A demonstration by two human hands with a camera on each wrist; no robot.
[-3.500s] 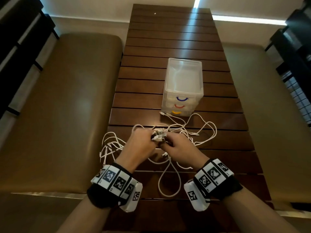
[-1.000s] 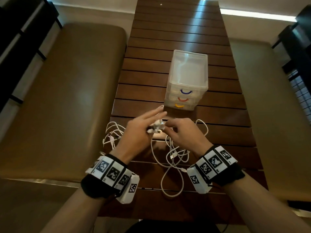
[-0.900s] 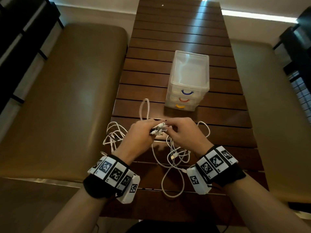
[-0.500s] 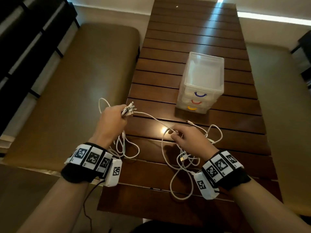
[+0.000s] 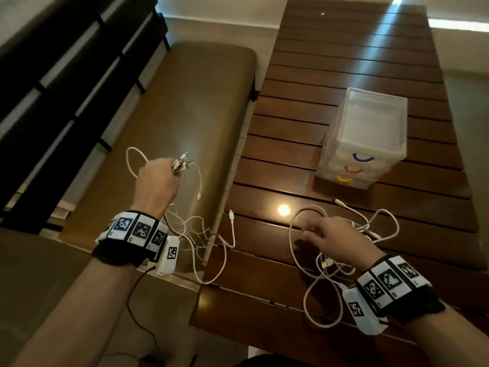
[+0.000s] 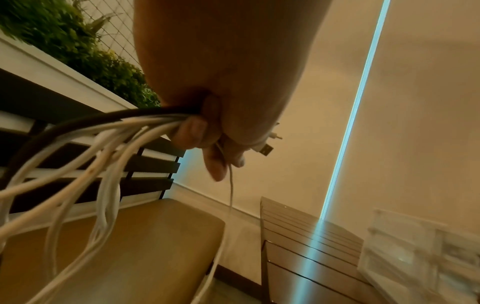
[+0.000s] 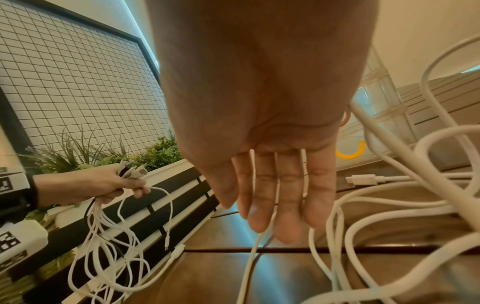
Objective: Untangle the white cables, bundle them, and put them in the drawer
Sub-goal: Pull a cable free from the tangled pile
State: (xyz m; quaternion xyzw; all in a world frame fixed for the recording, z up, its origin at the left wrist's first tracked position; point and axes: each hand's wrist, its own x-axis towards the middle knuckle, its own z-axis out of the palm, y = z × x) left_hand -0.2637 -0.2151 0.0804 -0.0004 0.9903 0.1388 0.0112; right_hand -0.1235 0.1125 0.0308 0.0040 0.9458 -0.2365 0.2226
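Observation:
My left hand [image 5: 158, 178] is raised over the bench, left of the table, and grips a bunch of white cable ends [image 5: 181, 162]. Their cords [image 5: 201, 181] hang down and trail onto the table's left edge. The left wrist view shows the fingers [image 6: 197, 133] curled round several white cords and one dark one. My right hand [image 5: 330, 237] rests low on the table over a loose tangle of white cables [image 5: 290, 242]. Its fingers [image 7: 285, 195] are straight, and a cable passes under them. The clear drawer unit [image 5: 370, 133] stands beyond, all three drawers closed.
The slatted wooden table [image 5: 330, 62] stretches away ahead. A tan padded bench [image 5: 185, 102] runs along its left side, with a dark slatted backrest [image 5: 66, 75] behind. A free plug [image 5: 337, 200] lies near the drawer unit's front.
My left hand has swung left and up off the table with the cable ends. The cord stretched between both hands has come free. My right hand's pinch has opened into straight fingers.

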